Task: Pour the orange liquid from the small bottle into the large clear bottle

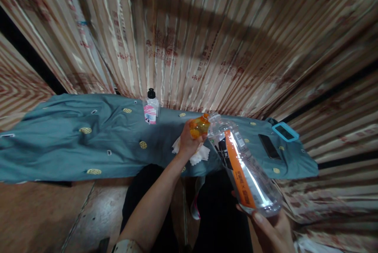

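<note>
Relation of two held bottles. The clear bottle [246, 166] was aslant, its long axis running from base at lower right to neck at upper left; the right hand [270, 227] gripped it near the base. The left hand [189, 139], fingers curled round the amber bottle [198, 127], was nearer that neck. The two mouths were close together; contact could not be told. Clear bottle: glossy, transparent, shouldered, with an orange-and-black label [236, 162]. Amber bottle: small, translucent. Below, a scallop-edged white cloth [200, 154] lay on the worktop [112, 131], draped in creased teal fabric [65, 143].
</note>
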Available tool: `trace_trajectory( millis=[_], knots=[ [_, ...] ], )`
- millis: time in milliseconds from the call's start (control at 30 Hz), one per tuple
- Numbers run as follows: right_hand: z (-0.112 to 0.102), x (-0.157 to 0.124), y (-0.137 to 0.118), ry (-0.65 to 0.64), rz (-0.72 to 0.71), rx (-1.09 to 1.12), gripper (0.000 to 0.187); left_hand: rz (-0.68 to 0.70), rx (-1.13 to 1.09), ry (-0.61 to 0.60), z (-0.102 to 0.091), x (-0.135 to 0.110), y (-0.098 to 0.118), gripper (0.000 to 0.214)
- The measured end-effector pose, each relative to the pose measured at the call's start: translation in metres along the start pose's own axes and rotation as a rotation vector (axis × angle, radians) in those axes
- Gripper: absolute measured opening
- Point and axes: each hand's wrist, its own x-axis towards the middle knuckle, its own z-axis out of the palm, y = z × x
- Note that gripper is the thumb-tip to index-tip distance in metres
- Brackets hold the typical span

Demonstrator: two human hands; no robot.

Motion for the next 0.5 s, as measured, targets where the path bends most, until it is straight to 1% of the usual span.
trace_trajectory(
  millis=[167, 267, 500],
  knots=[
    [0.0007, 0.0007, -0.0019, 0.007, 0.026, 0.003, 0.056, -0.006, 0.005, 0.029, 0.0006, -0.0002, -0.0007, 0.054],
    [0.0023, 0.0010, -0.0039, -0.027, 0.051, 0.006, 0.059, -0.025, -0.009, 0.018, 0.0006, -0.0003, 0.0001, 0.057],
    [0.0031, 0.0002, -0.0013, 0.017, 0.012, 0.017, 0.056, -0.021, -0.020, 0.022, 0.0002, -0.0003, 0.0048, 0.054]
  ],
)
